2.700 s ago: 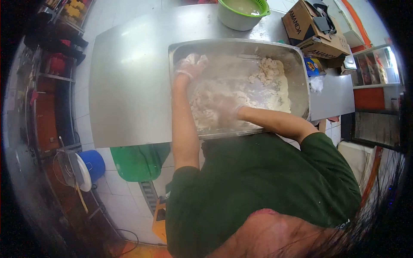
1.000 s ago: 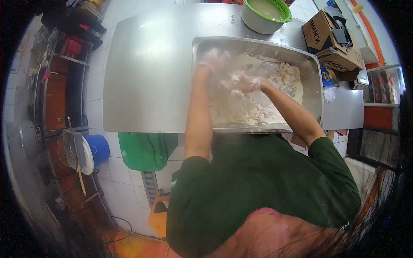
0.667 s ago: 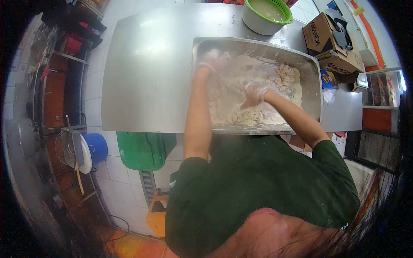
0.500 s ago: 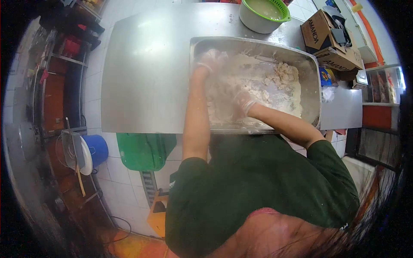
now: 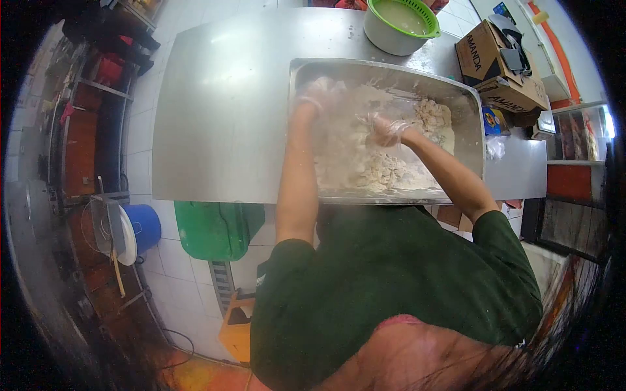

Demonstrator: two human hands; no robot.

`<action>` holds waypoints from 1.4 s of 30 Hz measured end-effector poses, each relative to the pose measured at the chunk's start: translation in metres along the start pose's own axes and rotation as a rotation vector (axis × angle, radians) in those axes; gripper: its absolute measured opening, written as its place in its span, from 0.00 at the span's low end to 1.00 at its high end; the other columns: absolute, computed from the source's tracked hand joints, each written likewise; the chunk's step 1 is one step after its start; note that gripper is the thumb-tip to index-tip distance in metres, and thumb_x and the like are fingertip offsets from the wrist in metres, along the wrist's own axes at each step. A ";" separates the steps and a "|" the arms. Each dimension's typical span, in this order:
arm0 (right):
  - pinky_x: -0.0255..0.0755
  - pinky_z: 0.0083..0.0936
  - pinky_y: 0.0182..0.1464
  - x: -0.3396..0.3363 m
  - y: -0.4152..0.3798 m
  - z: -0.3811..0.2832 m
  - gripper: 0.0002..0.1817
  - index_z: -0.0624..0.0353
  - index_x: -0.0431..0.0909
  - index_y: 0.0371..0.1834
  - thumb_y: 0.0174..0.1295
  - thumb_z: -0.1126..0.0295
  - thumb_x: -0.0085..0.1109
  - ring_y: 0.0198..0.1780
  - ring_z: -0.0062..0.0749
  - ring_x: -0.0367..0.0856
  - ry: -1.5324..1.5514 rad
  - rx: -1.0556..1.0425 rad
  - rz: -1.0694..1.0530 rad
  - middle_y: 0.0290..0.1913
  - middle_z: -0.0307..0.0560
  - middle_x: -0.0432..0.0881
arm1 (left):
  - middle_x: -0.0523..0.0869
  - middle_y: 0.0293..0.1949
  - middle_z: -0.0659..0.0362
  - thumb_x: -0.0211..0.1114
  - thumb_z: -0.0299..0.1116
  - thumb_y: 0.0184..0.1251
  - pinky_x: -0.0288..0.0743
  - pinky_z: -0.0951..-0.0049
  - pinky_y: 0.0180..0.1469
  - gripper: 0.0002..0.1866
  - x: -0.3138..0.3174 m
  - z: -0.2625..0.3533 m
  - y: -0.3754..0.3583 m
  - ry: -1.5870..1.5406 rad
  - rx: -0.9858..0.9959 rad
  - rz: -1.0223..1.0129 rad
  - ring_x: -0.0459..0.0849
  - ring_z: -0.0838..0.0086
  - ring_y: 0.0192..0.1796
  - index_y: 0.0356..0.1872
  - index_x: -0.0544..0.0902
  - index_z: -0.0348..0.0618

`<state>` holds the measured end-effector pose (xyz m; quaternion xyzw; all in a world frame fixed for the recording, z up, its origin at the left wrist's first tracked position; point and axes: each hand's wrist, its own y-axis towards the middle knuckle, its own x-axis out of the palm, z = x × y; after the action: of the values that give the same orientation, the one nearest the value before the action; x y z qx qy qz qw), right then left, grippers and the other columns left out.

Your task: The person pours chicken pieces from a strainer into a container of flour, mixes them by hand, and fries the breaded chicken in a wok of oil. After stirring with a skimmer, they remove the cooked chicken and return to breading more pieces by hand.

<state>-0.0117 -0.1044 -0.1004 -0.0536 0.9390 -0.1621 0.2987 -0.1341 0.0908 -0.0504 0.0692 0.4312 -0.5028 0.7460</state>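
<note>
A deep metal tray holds loose white flour and clumps of flour-coated pieces. My left hand, in a clear plastic glove, is in the tray's far left corner, and flour dust blurs its fingers. My right hand, gloved the same way, is over the flour mid-tray. Its fingers point left, and dust and glove hide their shape. One lumpy coated heap lies on the near side, below my right hand. Another coated clump sits toward the right wall. I cannot make out anything held in either hand.
The tray stands on a steel table. Behind it is a white tub with a green strainer. Cardboard boxes and a blue packet are at the right. A green bin and a blue bucket stand below, leftward.
My right hand has moved away from my body and slightly right, uncovering the near heap. My left hand stays in about the same corner. Flour dust hangs over the tray in both frames.
</note>
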 end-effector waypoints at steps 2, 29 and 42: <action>0.72 0.32 0.53 -0.019 -0.005 -0.044 0.33 0.57 0.64 0.61 0.51 0.66 0.64 0.49 0.40 0.76 0.059 0.142 -0.110 0.56 0.51 0.74 | 0.68 0.64 0.50 0.50 0.62 0.62 0.61 0.66 0.65 0.39 0.004 -0.004 0.002 -0.011 0.007 0.037 0.67 0.59 0.65 0.65 0.64 0.41; 0.72 0.26 0.43 -0.016 -0.010 -0.012 0.19 0.70 0.69 0.50 0.59 0.70 0.58 0.41 0.33 0.74 0.033 0.286 -0.009 0.43 0.47 0.80 | 0.67 0.65 0.50 0.50 0.65 0.59 0.59 0.65 0.66 0.41 -0.005 0.006 -0.009 -0.010 -0.042 0.007 0.65 0.58 0.66 0.66 0.64 0.43; 0.73 0.37 0.45 0.041 0.000 -0.045 0.25 0.59 0.73 0.50 0.56 0.52 0.55 0.46 0.46 0.78 -0.630 -0.016 0.146 0.47 0.56 0.78 | 0.67 0.65 0.49 0.51 0.66 0.58 0.59 0.65 0.66 0.42 0.002 -0.005 0.000 0.010 -0.011 0.022 0.65 0.58 0.67 0.65 0.64 0.43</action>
<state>-0.0713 -0.1003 -0.0887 -0.0360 0.8029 -0.1085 0.5850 -0.1365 0.0923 -0.0547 0.0720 0.4369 -0.4919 0.7497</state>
